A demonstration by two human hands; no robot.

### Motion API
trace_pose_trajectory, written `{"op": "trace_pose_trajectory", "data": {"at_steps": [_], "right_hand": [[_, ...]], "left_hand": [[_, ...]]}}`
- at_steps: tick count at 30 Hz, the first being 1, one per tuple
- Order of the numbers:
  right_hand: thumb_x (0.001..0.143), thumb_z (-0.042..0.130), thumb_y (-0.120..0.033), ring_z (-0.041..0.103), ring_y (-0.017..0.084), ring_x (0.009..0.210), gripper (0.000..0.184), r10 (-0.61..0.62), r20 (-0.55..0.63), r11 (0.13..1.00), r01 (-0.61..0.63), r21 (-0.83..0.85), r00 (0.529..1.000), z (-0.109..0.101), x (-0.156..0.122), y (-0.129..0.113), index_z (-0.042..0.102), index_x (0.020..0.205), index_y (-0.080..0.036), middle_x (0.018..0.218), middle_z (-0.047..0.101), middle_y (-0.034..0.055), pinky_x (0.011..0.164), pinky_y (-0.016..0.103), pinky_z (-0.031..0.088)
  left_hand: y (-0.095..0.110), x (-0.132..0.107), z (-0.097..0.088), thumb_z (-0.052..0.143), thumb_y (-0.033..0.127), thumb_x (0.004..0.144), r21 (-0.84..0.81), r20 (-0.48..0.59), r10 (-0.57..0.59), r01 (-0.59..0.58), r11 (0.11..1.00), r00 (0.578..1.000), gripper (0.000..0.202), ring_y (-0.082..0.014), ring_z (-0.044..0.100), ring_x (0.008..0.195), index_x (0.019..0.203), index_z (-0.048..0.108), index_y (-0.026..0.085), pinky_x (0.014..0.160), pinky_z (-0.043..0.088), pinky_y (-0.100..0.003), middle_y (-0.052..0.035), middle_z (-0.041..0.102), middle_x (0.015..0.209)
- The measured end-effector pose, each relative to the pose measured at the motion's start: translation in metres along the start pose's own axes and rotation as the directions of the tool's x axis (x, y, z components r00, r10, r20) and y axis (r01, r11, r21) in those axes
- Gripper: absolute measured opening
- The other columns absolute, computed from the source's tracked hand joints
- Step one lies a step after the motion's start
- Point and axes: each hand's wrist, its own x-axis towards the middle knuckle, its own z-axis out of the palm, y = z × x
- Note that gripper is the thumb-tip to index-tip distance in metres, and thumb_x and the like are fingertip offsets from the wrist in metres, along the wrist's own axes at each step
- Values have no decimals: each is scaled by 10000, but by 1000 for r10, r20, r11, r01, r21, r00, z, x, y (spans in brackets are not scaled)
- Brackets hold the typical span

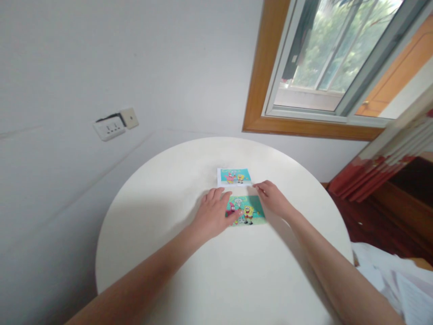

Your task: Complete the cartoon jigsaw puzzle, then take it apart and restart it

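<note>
Two cartoon picture cards lie flat on a round white table [169,253]. The nearer, larger picture [248,211] has a teal background. My left hand [213,214] rests on its left edge, fingers stretched out flat, thumb lying over the picture. My right hand [272,197] touches its upper right corner with fingers curled down onto the edge. The smaller picture card [234,176], with a white border, lies just beyond, untouched, close to my right fingertips.
A white wall with a socket strip [110,128] stands behind the table. A wood-framed window [324,76] is at the upper right. A red and cream curtain [389,158] hangs at the right, with white fabric [399,280] low at the right edge.
</note>
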Motion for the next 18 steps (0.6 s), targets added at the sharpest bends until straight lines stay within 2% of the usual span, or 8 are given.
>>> {"op": "trace_pose_trajectory", "data": {"at_steps": [2, 4, 7, 9, 18], "right_hand": [[938, 400, -330, 562, 235, 1049, 380, -140, 59, 990, 141, -10, 988, 6, -10, -6, 624, 1185, -149, 1111, 638, 134, 965, 390, 415], [859, 530, -507, 514, 263, 1110, 540, -229, 131, 973, 231, -2, 965, 5, -18, -8, 562, 1267, -156, 1199, 587, 145, 994, 429, 391], [613, 711, -651, 450, 315, 1172, 913, -255, 214, 964, 266, -24, 943, -1, -23, -6, 483, 1344, -155, 1280, 517, 163, 1009, 471, 369], [508, 762, -665, 437, 335, 1161, 1024, -229, 236, 968, 246, -48, 944, -2, -22, -6, 475, 1352, -161, 1269, 505, 166, 991, 485, 377], [425, 783, -679, 435, 316, 1078, 1047, -201, 225, 979, 202, 19, 953, 11, -12, -4, 519, 1310, -185, 1167, 496, 138, 949, 476, 389]], "left_hand": [[2, 5, 12, 534, 677, 769, -22, 5, 40, -40, 999, 999, 732, -324, 411, 1229, 1301, 476, 177, 1030, 334, -461, -142, 485, 1320], [0, 5, 20, 569, 725, 697, -41, 11, 100, -99, 994, 995, 827, -331, 406, 1219, 1298, 459, 168, 1049, 301, -468, -142, 487, 1300], [-6, 5, 24, 616, 708, 661, -72, 20, 151, -149, 986, 988, 843, -320, 421, 1174, 1280, 450, 160, 1036, 306, -455, -134, 501, 1246], [-9, 7, 24, 649, 681, 644, -92, 19, 145, -142, 986, 989, 832, -312, 429, 1142, 1269, 451, 167, 1007, 328, -445, -122, 506, 1206], [-10, 15, 28, 666, 707, 609, -129, 8, 101, -99, 987, 995, 789, -302, 430, 1057, 1180, 511, 186, 929, 363, -433, -99, 499, 1088]]}}
